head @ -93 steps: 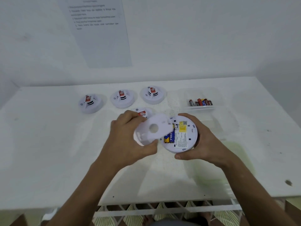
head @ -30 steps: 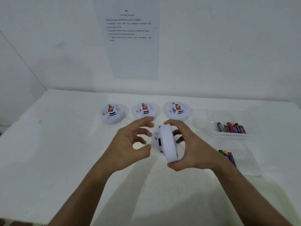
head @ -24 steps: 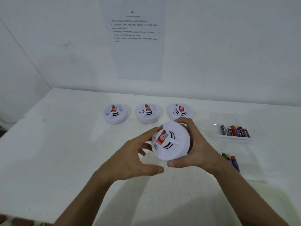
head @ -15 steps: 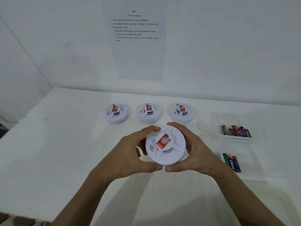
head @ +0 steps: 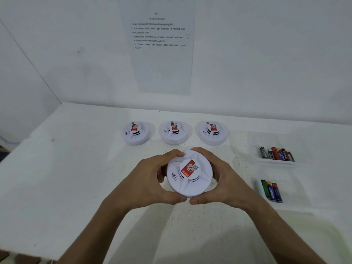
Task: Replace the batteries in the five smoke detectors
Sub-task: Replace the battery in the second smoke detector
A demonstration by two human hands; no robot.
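Note:
A white round smoke detector (head: 190, 184) with a red label faces up at the table's middle. My left hand (head: 148, 184) grips its left rim and my right hand (head: 222, 182) grips its right rim, thumbs nearly meeting at the front. Three more smoke detectors stand face up in a row behind it: one on the left (head: 135, 132), one in the middle (head: 174, 131), one on the right (head: 213, 132). A fifth detector is not visible.
At the right, a clear tray (head: 276, 162) holds several batteries (head: 277, 153); a nearer clear tray (head: 297, 204) holds several more batteries (head: 271, 190). An instruction sheet (head: 159, 44) hangs on the back wall. The white table (head: 66, 178) ends at the left and front.
The detector was open, back side up, with its cover in my left hand. My right hand flipped it face up, my left hand took its left rim, and the view rose.

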